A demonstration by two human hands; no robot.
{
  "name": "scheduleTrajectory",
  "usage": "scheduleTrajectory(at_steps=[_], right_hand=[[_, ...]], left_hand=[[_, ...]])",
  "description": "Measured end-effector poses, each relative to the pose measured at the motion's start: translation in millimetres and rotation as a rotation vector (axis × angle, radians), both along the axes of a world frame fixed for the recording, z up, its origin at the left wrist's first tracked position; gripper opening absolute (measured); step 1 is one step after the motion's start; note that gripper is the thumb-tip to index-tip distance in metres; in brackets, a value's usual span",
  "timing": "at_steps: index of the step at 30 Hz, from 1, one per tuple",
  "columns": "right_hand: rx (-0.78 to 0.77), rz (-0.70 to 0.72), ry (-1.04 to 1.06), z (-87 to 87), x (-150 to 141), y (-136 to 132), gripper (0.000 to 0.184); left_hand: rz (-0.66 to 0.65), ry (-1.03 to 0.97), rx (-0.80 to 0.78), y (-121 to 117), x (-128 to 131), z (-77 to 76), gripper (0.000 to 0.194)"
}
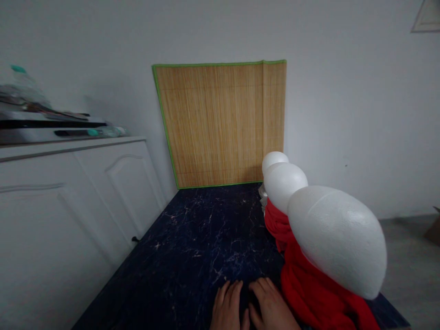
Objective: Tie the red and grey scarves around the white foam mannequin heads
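Note:
Side by side at the near edge of the dark blue marbled tabletop (192,243), my left hand (227,306) and my right hand (270,305) lie palms down with nothing in them. Their fingers are stretched forward, with a small gap between the hands. Just right of my right hand is red cloth (305,284), bunched around the base of a large white foam head form (338,238). Behind it in a row stand a second white head form (286,185), also with red cloth below, and a third (275,159), partly hidden.
A bamboo mat (220,123) with green edging leans upright against the wall at the table's far end. White cabinets (127,183) border the left side, with plastic bottles (106,132) and other items on top. A brown box (433,231) shows at the right edge.

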State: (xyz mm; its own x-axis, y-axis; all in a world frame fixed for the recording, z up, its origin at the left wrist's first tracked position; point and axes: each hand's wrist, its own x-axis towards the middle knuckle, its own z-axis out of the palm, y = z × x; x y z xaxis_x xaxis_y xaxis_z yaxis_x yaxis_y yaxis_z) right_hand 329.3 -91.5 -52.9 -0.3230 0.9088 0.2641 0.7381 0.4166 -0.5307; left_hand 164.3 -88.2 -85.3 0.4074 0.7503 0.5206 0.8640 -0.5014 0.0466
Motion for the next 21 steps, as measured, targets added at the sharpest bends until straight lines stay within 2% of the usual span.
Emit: scheduleTrajectory(at_steps=[2, 4, 6, 9, 18, 21], right_hand=[[0.009, -0.003, -0.002, 0.1, 0.4, 0.1, 0.037], [0.009, 0.0, -0.005, 0.1, 0.6, -0.1, 0.032], [0.005, 0.002, -0.002, 0.1, 0.5, -0.6, 0.028], [0.013, 0.001, 0.011, 0.0, 0.8, -1.5, 0.033], [-0.013, -0.001, 0.014, 7.0, 0.1, 0.0, 0.034], [0.022, 0.023, 0.04, 6.6, 0.5, -2.7, 0.032]], left_hand=[[-0.016, 0.001, -0.005, -0.2, -0.1, 1.2, 0.035], [-0.032, 0.002, -0.024, -0.6, 0.3, 2.9, 0.028], [-0.02, -0.01, -0.045, -1.4, 1.1, 4.6, 0.029], [-0.004, -0.025, -0.069, -2.6, 2.4, 6.2, 0.029], [0.002, -0.029, -0.101, -3.2, 2.8, 5.9, 0.03], [-0.014, -0.016, -0.09, -3.0, 1.7, 6.6, 0.031]])
